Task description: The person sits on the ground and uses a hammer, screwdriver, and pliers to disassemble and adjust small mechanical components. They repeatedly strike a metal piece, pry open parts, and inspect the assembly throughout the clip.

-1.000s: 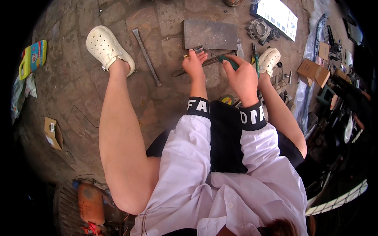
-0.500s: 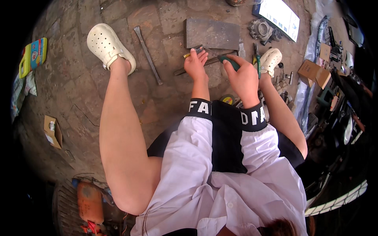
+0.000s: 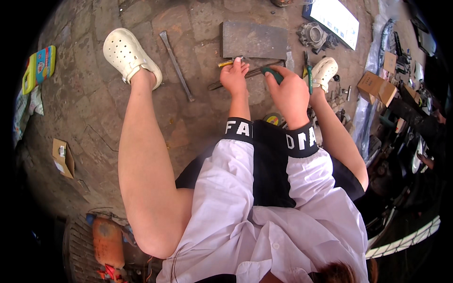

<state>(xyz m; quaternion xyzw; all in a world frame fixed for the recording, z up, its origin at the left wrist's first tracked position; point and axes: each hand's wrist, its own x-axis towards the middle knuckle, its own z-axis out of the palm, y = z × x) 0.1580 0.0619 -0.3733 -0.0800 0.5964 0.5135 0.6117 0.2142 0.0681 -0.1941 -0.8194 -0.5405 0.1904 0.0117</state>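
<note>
My left hand is closed, its fingers curled round a small yellow, brass-coloured piece that sticks out on the left. My right hand grips the dark green handle of a hand tool pointing toward the left hand; its tip is too small to make out. Beyond both hands a flat dark metal plate lies on the brick floor. Under and between the hands a dark bar rests on the ground. Green-handled pliers are just right of my right hand.
A long steel bar lies beside my left shoe. At the upper right are a round metal part and a white box. Cardboard boxes and loose parts crowd the right; a yellow-green jug is far left.
My left hand has turned slightly and its fingers have curled in more, with the yellow piece tilting nearer level. The right hand has barely shifted, still holding the green handle.
</note>
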